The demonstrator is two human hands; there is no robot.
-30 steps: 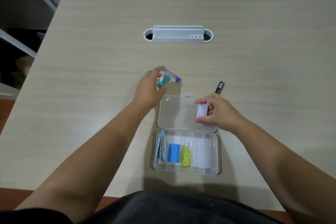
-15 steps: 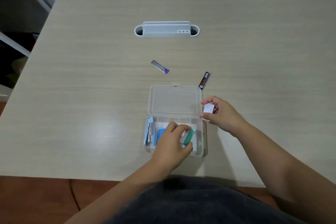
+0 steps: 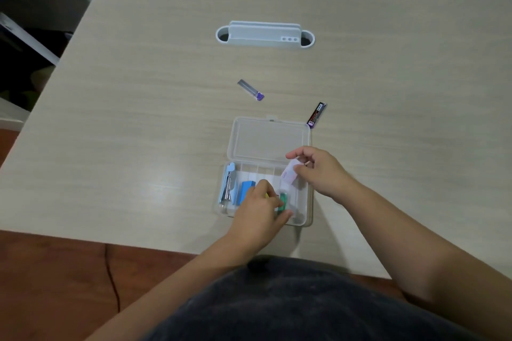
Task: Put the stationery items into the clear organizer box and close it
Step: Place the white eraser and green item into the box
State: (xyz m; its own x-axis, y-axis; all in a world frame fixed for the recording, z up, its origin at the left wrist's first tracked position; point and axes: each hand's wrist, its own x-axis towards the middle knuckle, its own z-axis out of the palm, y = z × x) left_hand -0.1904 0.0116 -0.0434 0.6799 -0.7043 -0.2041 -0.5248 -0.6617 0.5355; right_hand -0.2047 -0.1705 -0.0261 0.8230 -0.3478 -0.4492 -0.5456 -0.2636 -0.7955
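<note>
The clear organizer box (image 3: 308,202) lies open near the table's front edge, its lid (image 3: 270,141) flat behind it. Inside sit a light blue stapler (image 3: 227,185) at the left and a blue block (image 3: 246,191) beside it. My left hand (image 3: 259,210) is in the box, pinching a green and white item (image 3: 282,202) over a middle compartment. My right hand (image 3: 318,170) holds a small white eraser (image 3: 289,176) tilted over the box's right part. On the table beyond lie a clear lead tube with a purple cap (image 3: 250,89) and a black lead case (image 3: 316,114).
A white cable grommet tray (image 3: 264,35) is set into the beige table (image 3: 138,133) further back. The table's left edge runs diagonally, with dark shelving beyond it. The reddish floor and my dark clothing fill the bottom of the view.
My left hand carried the green and white item from beside the purple-capped tube into the box and lowered it. My right hand brought the white eraser from the lid's edge over the box.
</note>
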